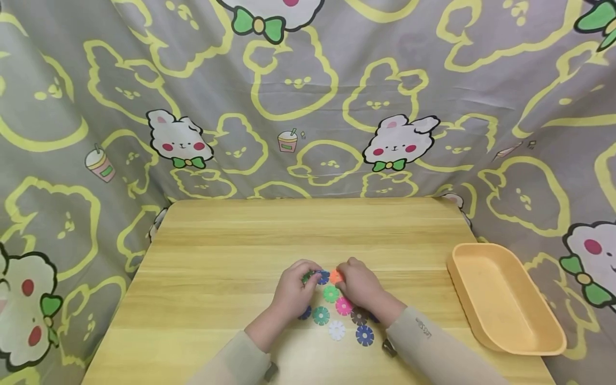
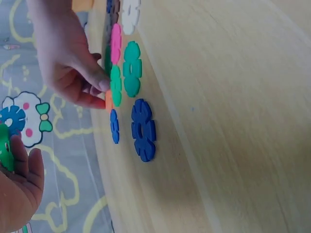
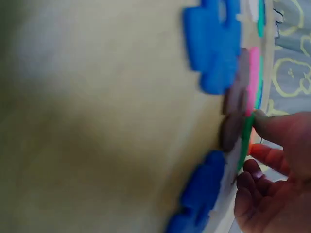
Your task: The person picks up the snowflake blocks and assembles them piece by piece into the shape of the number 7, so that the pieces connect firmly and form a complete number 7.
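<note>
In the head view, my left hand holds a green notched plastic disc in its curled fingers. A blue notched disc stands up from the green one in the left wrist view, above the table. My right hand pinches an orange notched disc at the table between thumb and fingers, palm partly hiding it. Just below lie a light green disc and a pink disc. Another blue disc lies beside the orange one in the left wrist view.
Nearer me are a teal disc, a white disc, a brown disc and blue discs on the wooden table. An orange-yellow plastic bin stands at the right edge. Patterned curtain surrounds the table.
</note>
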`<state>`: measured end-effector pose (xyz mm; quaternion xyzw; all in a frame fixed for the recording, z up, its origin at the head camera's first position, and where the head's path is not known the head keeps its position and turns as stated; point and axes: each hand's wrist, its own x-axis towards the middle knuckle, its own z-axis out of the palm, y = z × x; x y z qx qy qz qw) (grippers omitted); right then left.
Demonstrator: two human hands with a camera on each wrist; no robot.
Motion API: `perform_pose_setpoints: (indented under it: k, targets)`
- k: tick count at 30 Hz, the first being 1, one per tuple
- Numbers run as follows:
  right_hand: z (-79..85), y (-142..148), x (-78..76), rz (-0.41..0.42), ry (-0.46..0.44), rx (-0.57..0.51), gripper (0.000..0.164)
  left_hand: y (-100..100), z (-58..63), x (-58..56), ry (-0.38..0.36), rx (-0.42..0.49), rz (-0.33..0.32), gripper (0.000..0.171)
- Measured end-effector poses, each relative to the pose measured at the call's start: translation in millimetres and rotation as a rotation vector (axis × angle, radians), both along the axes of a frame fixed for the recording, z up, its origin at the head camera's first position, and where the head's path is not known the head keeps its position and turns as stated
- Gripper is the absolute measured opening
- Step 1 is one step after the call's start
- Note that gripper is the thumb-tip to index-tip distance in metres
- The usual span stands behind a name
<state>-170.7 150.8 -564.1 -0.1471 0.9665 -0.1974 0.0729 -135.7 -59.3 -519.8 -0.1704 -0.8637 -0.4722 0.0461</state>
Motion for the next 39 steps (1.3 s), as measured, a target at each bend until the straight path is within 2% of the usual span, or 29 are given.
perform_pose_setpoints:
  k: [4, 8, 13, 16, 19, 24, 34, 39]
  targets:
    - [3.8, 2, -1.6, -0.078, -0.092, -0.101, 0.025, 0, 0.5, 0.4, -0.035, 0.030, 0.017, 0.009]
    - [10.7, 10, 3.5, -0.162, -0.123, -0.322, 0.012, 1, 0.8, 0.0, -0.052, 0.056, 0.018, 0.008]
    - [29.7, 13, 14.9, -0.199, -0.168, -0.672, 0.013, 0, 0.7, -1.4, -0.057, 0.081, 0.017, 0.007]
    - [38.6, 11, 18.6, -0.186, -0.225, -0.816, 0.018, 0, 0.3, -0.4, -0.066, 0.091, 0.013, 0.006]
    - [43.3, 8, 20.7, -0.195, -0.284, -0.914, 0.020, 2, -0.3, 0.6, -0.061, 0.099, -0.007, 0.005]
    - [46.9, 7, 22.9, -0.217, -0.318, -0.960, 0.021, 6, -0.4, 1.2, -0.041, 0.117, -0.028, 0.004]
    - [54.6, 2, 28.6, -0.266, -0.331, -1.003, 0.025, 6, 2.0, 0.8, -0.036, 0.141, -0.014, 0.004]
    - [58.1, 5, 30.1, -0.184, -0.342, -0.961, 0.026, 6, 2.3, 0.0, -0.028, 0.166, -0.021, 0.003]
